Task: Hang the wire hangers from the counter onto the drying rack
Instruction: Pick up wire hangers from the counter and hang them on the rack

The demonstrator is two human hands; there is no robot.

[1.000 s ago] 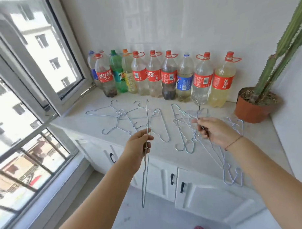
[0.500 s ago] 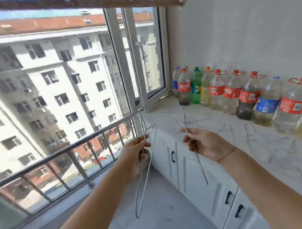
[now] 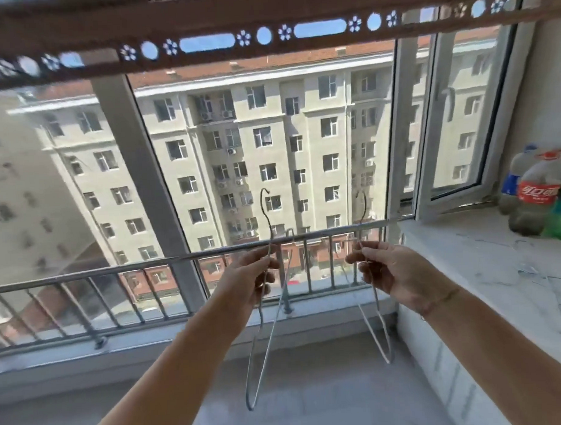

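Observation:
My left hand (image 3: 252, 275) pinches a thin wire hanger (image 3: 271, 336) near its neck; the hook points up and the body hangs down toward the floor. My right hand (image 3: 391, 272) pinches a second wire hanger (image 3: 379, 329) the same way, hook up in front of the window. Both hands are at chest height, side by side, facing the window. The brown drying rack bar (image 3: 266, 34) with flower-shaped cut-outs runs across the top of the view, well above both hooks. More wire hangers (image 3: 535, 273) lie on the white counter (image 3: 465, 260) at the right.
A metal guard railing (image 3: 147, 264) crosses the window just beyond my hands. An opened window sash (image 3: 454, 136) leans inward at the right. Soda bottles (image 3: 538, 197) stand at the counter's far end. Grey floor lies below.
I have turned from the counter to face the window, and the rack bar has come into view overhead. Both hands carried their hangers along and raised them, hooks now upright.

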